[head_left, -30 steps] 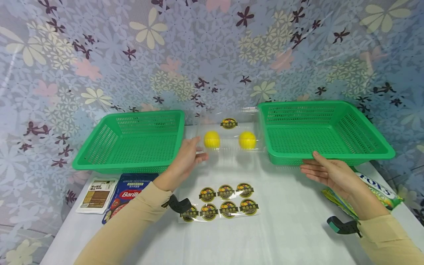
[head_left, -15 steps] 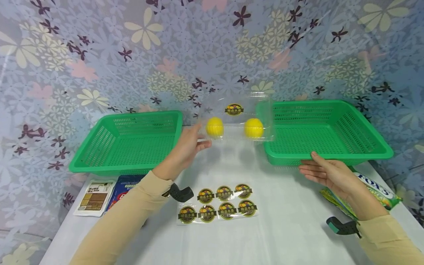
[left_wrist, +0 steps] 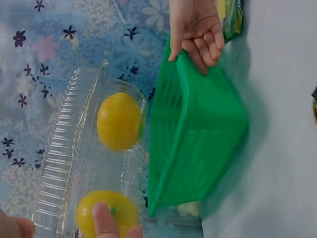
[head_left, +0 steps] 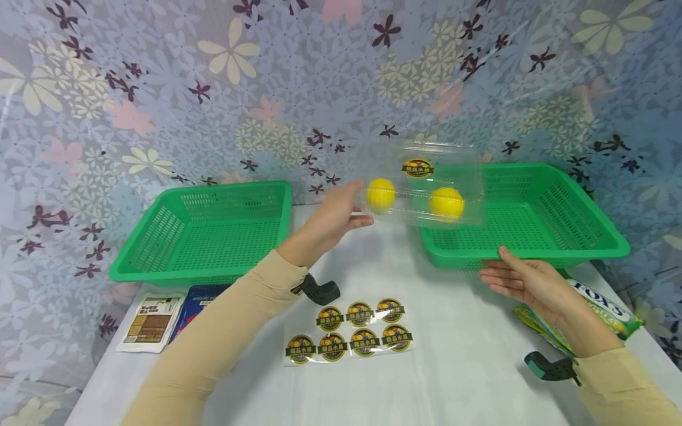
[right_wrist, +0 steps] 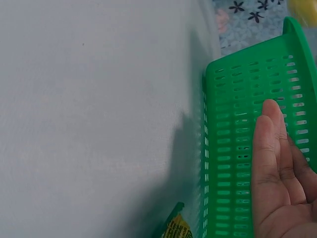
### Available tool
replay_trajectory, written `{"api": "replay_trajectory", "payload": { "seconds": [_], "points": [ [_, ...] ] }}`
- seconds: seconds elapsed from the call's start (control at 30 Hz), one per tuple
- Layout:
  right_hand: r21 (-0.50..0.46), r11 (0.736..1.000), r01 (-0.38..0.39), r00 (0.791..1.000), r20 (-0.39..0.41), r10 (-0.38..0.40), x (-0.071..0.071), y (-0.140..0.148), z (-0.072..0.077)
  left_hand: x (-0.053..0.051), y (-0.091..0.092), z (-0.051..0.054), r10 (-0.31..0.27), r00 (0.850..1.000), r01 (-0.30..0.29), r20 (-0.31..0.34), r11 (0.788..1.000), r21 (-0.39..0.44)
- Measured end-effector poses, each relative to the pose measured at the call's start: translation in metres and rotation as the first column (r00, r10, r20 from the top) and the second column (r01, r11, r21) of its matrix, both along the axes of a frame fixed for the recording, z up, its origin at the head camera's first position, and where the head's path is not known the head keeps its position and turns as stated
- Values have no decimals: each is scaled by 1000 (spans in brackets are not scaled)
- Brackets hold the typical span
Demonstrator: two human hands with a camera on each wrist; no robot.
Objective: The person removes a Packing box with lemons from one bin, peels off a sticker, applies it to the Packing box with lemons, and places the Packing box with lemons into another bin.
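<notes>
My left hand [head_left: 337,216] holds the left end of a clear plastic fruit box [head_left: 469,177] in the air, slightly tilted. Inside the box are two round yellow fruits [head_left: 380,194], and a black-and-gold round label [head_left: 418,168] is on its lid. The box's right part overlaps the left side of the right green basket [head_left: 524,255] in the head view. In the left wrist view the thumb and fingertips [left_wrist: 105,220] straddle the box [left_wrist: 74,148]. At that basket's front rim, my right hand [head_left: 533,285] has its thumb over the edge and its fingers along the outer wall.
Another green basket [head_left: 199,277] stands at the left. Near it lie a white packet [head_left: 151,322] and a blue packet [head_left: 199,302]. A sheet of round labels [head_left: 348,334] lies on the white table [head_left: 453,367]. A green FOX'S packet [head_left: 607,307] is partly behind the right arm.
My left hand has lifted the fruit box off the table and carried it rightward, to the right basket's left side. My right hand has stayed at the basket rim.
</notes>
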State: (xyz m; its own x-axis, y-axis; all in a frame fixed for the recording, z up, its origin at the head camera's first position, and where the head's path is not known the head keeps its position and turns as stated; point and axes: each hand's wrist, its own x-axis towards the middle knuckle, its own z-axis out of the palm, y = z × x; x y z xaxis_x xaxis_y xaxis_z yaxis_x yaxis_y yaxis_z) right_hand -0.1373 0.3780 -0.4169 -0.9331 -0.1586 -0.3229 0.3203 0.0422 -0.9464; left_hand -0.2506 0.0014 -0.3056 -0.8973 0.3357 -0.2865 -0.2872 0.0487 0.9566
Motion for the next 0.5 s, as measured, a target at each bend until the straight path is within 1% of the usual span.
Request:
{"api": "replay_trajectory", "payload": {
  "seconds": [0.13,0.2,0.33,0.5],
  "points": [
    [6,1000,-4,1000,2,4,1,1,0,-6,23,1,-16,1000,16,-2,1000,-9],
    [4,1000,-5,1000,3,5,1,1,0,-9,34,2,-6,1000,6,-3,1000,-11],
    [2,1000,-12,1000,-1,12,1,1,1,-14,55,1,-11,1000,11,-9,1000,-28],
    [4,1000,-15,1000,2,15,1,1,2,-18,79,2,-17,1000,18,16,998,-57]
  ]
}}
